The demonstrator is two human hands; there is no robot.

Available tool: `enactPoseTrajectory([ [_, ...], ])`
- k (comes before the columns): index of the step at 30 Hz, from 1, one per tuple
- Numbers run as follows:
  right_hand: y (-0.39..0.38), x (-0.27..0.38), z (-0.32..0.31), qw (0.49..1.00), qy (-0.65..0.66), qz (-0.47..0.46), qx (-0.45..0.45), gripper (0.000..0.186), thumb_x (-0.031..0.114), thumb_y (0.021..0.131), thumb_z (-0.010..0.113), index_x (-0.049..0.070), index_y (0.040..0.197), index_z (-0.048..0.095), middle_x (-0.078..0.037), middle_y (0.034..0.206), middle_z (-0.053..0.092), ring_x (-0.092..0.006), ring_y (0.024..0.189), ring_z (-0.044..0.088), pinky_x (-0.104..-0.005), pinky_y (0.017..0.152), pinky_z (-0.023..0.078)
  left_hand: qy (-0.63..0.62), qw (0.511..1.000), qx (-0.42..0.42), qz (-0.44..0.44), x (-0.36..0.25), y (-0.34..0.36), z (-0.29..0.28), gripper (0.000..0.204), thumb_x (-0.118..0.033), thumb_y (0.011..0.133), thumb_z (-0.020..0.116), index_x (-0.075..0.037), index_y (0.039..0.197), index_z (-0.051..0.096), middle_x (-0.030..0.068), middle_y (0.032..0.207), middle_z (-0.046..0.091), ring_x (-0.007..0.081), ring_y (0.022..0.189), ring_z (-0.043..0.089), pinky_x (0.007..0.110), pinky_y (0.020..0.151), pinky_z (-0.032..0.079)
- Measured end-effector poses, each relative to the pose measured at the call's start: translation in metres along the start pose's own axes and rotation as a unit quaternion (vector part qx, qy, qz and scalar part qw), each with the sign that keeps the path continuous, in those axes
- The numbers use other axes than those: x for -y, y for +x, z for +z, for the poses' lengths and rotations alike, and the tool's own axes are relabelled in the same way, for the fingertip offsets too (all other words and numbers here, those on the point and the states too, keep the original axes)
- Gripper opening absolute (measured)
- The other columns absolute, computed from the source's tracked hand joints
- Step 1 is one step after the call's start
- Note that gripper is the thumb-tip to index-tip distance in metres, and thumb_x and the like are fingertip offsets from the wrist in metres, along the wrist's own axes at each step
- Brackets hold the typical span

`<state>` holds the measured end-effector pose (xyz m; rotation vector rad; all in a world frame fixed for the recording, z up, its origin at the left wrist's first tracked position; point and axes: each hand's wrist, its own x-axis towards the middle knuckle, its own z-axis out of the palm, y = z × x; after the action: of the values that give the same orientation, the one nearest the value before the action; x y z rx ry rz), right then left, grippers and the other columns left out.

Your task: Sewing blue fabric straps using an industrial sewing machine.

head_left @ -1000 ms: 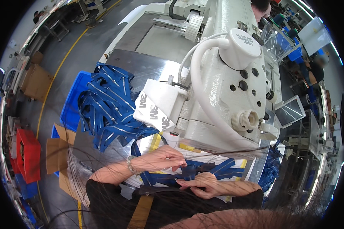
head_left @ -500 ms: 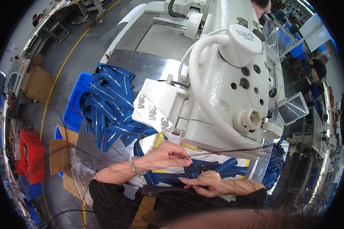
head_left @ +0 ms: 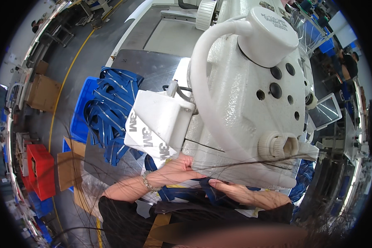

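Observation:
A white industrial sewing machine [head_left: 223, 124] hangs over the work in front of me. My left hand [head_left: 173, 170] reaches under its near edge, fingers drawn together; the machine hides its fingertips and whatever they hold. To its right, my right hand [head_left: 231, 192] is closed on a blue zipper tape [head_left: 213, 194], close beneath the machine head. More blue tape [head_left: 175, 193] lies across the work below my left wrist. A large heap of blue zipper tapes [head_left: 111, 107] with metal teeth covers the metal table [head_left: 153, 68] to the left.
A blue bin [head_left: 82, 109] and an open cardboard box [head_left: 66, 171] stand left of the table. Farther left is a red crate [head_left: 41, 171] on the floor. Another pile of blue tapes [head_left: 304, 177] lies at the right, below a tablet-like screen [head_left: 325, 111].
My view has moved nearer the machine, which now covers more of the work. Both hands have come closer together under its edge. My right hand has taken hold of the blue tape.

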<state>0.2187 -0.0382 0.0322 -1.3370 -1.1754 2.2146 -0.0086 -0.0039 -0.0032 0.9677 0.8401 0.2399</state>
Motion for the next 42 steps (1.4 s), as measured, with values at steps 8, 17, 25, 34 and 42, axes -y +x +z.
enactPoseTrajectory([
  [8, 0.002, 0.007, 0.001, 0.999, -0.009, -0.035, 0.025, 0.009, 0.013, 0.088, 0.066, 0.012, 0.085, 0.058, 0.010, 0.076, 0.047, -0.0013, 0.070, 0.041, -0.0179, 0.062, 0.032, 0.166, 0.986, 0.017, 0.031, 0.022, -0.001, -0.009, 0.036, -0.020, 0.094, 0.051, 0.001, 0.123, 0.049, 0.0139, 0.122, 0.055, 0.0105, 0.112, 0.052, 0.025, 0.097, 0.042],
  [17, 0.012, -0.009, -0.003, 0.969, 0.092, -0.221, 0.053, 0.031, 0.010, 0.087, 0.064, 0.001, 0.115, 0.054, -0.005, 0.112, 0.056, -0.0130, 0.100, 0.053, -0.0276, 0.083, 0.045, 0.157, 0.978, 0.026, 0.132, 0.009, -0.011, -0.011, 0.041, -0.025, 0.096, 0.043, -0.001, 0.128, 0.043, 0.0137, 0.128, 0.049, 0.0119, 0.118, 0.047, 0.026, 0.101, 0.039],
  [25, 0.004, -0.006, -0.011, 0.994, 0.043, -0.084, 0.054, 0.019, 0.006, 0.083, 0.066, -0.002, 0.100, 0.066, -0.004, 0.092, 0.068, -0.0084, 0.083, 0.062, -0.0238, 0.071, 0.050, 0.191, 0.971, 0.053, 0.132, 0.008, -0.027, -0.016, 0.045, -0.029, 0.097, 0.036, -0.002, 0.133, 0.036, 0.0136, 0.134, 0.043, 0.0132, 0.123, 0.043, 0.028, 0.104, 0.036],
  [34, 0.007, -0.005, -0.012, 0.990, 0.046, -0.117, 0.058, 0.018, 0.010, 0.085, 0.065, 0.000, 0.100, 0.067, -0.001, 0.086, 0.066, -0.0036, 0.076, 0.056, -0.0213, 0.064, 0.046, 0.203, 0.967, 0.056, 0.143, 0.007, -0.030, -0.018, 0.050, -0.034, 0.099, 0.028, -0.003, 0.139, 0.030, 0.0134, 0.141, 0.037, 0.0146, 0.128, 0.038, 0.029, 0.108, 0.033],
  [42, 0.002, 0.001, -0.013, 0.994, 0.024, -0.106, 0.027, 0.016, 0.014, 0.087, 0.063, 0.000, 0.094, 0.066, 0.001, 0.077, 0.063, -0.0039, 0.071, 0.054, -0.0216, 0.060, 0.044, 0.201, 0.971, 0.021, 0.127, 0.015, -0.031, -0.009, 0.047, -0.035, 0.096, 0.035, -0.010, 0.135, 0.038, 0.0073, 0.135, 0.044, 0.0145, 0.124, 0.044, 0.028, 0.105, 0.037],
])
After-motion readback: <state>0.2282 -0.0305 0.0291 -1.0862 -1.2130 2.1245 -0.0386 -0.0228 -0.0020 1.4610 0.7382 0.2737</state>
